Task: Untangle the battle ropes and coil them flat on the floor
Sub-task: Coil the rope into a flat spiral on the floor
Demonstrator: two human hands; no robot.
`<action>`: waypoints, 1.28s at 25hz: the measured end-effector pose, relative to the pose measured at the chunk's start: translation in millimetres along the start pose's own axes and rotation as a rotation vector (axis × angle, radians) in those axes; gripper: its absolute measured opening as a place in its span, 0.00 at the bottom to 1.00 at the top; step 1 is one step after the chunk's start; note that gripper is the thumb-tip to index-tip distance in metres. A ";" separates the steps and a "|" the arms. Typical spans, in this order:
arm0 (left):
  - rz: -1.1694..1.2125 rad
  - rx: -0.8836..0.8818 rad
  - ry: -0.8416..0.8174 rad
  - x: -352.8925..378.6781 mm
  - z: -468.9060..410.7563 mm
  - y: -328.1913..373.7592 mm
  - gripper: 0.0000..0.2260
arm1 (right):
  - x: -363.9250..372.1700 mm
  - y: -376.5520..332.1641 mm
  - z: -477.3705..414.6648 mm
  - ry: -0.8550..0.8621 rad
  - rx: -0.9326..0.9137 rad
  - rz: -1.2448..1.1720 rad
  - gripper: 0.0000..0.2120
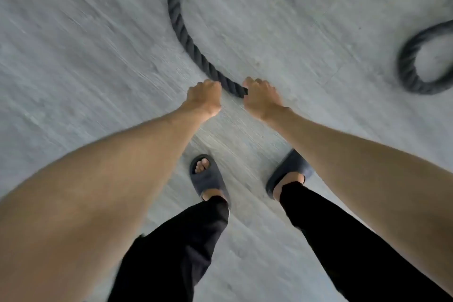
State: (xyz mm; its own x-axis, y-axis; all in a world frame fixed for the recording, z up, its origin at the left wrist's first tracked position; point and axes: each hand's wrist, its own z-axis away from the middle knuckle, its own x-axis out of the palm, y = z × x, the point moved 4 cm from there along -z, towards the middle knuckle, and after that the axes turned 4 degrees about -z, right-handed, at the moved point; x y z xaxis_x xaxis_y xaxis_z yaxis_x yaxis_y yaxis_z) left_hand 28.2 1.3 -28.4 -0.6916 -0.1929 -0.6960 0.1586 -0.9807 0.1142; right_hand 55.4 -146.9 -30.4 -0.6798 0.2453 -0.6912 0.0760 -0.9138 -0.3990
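- The rope [180,29], dark grey and thickly twisted, came in from the top edge near the middle, bent in a long curve over the floor [73,56] and ended between your two hands, just ahead of your feet.
- Your left hand [204,97] gripped the rope from above, fingers clenched round it, knuckles up.
- Your right hand [261,98] gripped it just beside the left, fingers curled round it in the same way; only a short piece of rope showed between the two fists.
- Past your right hand the rope was hidden, so where it ran on could not be told.
- A second stretch of rope lay in a loop [409,73] on the floor at the right edge, well apart from your hands and blurred.
- Both forearms were bare and reached forward and down.
- Below the hands your feet stood apart in dark slides [208,179], under black trousers [196,240].
- The floor was pale grey with a streaked grain, smeared by blur.
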 end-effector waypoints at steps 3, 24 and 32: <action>-0.014 -0.049 -0.003 49.9 -60.9 1.7 0.09 | 54.7 34.1 -56.6 -0.008 -0.011 0.133 0.23; -0.180 0.265 0.236 67.9 -147.5 42.3 0.28 | 70.8 128.8 -89.2 0.313 -0.290 0.058 0.24; 0.362 -0.154 -0.008 65.5 -123.5 115.6 0.30 | 79.1 131.2 -50.1 -0.124 0.264 -0.879 0.34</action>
State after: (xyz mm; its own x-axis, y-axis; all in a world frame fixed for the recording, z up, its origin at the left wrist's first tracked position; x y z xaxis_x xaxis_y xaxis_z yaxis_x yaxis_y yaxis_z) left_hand 88.2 -120.9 -148.3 -0.5768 -0.5259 -0.6250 0.4967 -0.8333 0.2428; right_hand 48.2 -231.1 -167.5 -0.4886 0.8628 -0.1300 -0.6623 -0.4637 -0.5885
